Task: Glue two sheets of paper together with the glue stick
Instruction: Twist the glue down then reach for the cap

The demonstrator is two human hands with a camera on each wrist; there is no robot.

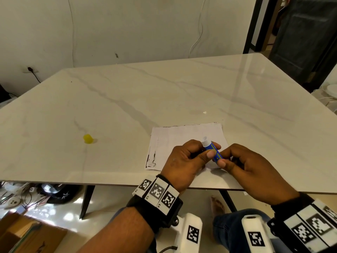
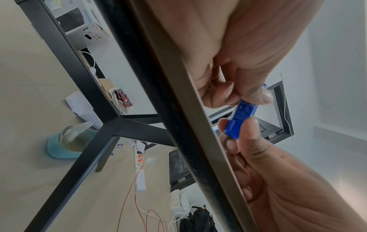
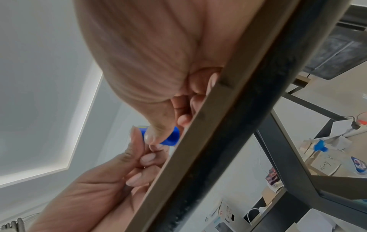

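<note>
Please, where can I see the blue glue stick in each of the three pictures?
Head: glue stick low and right of centre, above the paper, held by both hands.
Left wrist: right of centre, between the fingertips.
Right wrist: only its blue base end, near the centre.
Shared landmark: the table edge beside it.

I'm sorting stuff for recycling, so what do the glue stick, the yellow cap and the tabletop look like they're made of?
Glue stick: smooth plastic tube, probably, with a glossy printed blue label and a white collar at the open end.
Yellow cap: looks like moulded plastic, slightly translucent, uniform colour.
Tabletop: polished marble or a marble-look slab; grey veins and mirror-like reflections, real stone or not cannot be told.
</note>
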